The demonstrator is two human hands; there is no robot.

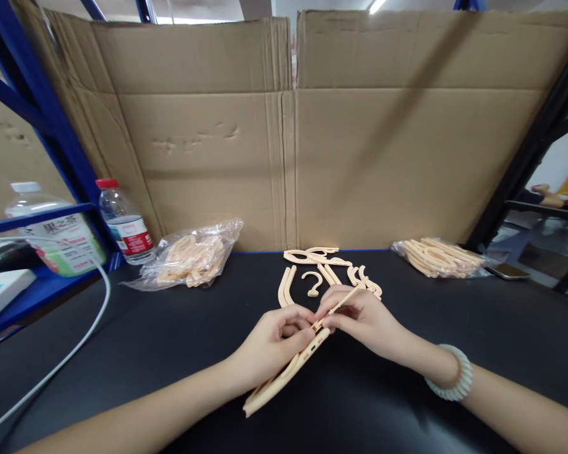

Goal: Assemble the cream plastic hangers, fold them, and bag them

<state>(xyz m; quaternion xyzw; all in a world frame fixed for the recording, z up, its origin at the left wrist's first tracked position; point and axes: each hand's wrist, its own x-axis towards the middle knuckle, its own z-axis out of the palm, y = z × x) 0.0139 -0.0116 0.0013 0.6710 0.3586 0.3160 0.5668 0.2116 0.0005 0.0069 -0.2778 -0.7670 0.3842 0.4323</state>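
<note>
My left hand [267,343] is closed on a beige plastic hanger arm [284,381], curved and slotted along its edge, which slants down toward me. My right hand [372,321] pinches a thin beige hanger piece [349,296] that points up to the right. Both sets of fingertips meet where the two pieces come together; the fingers partly hide the joint. Just beyond the hands lie a loose hanger hook [313,285], a pair of curved strips [286,287] and several small curved pieces [366,280].
Larger hanger pieces [312,255] lie at the back of the black table [170,353]. Plastic bags of beige parts stand left [194,255] and right [440,257]. A red-capped bottle [125,221], a white cable [94,321] and a phone [508,271] are around. Cardboard [194,139] walls the back.
</note>
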